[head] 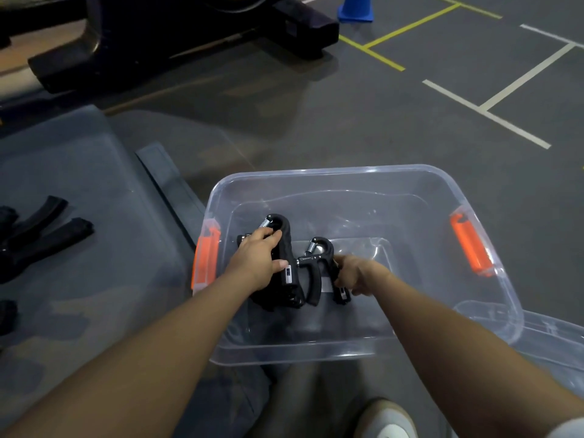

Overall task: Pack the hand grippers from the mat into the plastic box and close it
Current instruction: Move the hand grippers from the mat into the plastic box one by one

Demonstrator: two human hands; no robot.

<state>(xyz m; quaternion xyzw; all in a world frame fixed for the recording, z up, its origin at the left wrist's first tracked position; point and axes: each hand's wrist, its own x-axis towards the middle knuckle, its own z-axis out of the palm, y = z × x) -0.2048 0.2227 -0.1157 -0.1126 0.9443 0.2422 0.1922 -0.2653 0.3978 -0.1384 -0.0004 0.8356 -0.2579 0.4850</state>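
We see two black hand grippers inside the clear plastic box (pixel 363 172), at its left half. The left hand gripper (pixel 284 267) is the larger-looking one, standing with its spring end toward the far side; our left hand (pixel 259 257) is wrapped over it, fingers curled across the top and thumb pressed on its right face. The right hand gripper (pixel 313 273) sits just beside it, touching or nearly so, and our right hand (pixel 355 275) grips its right handle with curled fingers. Both forearms reach in over the near wall of the box.

The box has an orange latch on its left end (pixel 205 257) and another on its right end (pixel 471 241), both swung open. Its clear lid (pixel 543 339) lies off the box, at the near right, partly under the box's corner.

To the left lies a grey mat (pixel 94 248), with more black hand grippers (pixel 41 232) at its left edge. Farther off we see a dark exercise machine base (pixel 189 33), a blue cone (pixel 355 9), and yellow and white lines on the floor (pixel 410 121). A shoe (pixel 385 418) shows at the near edge.
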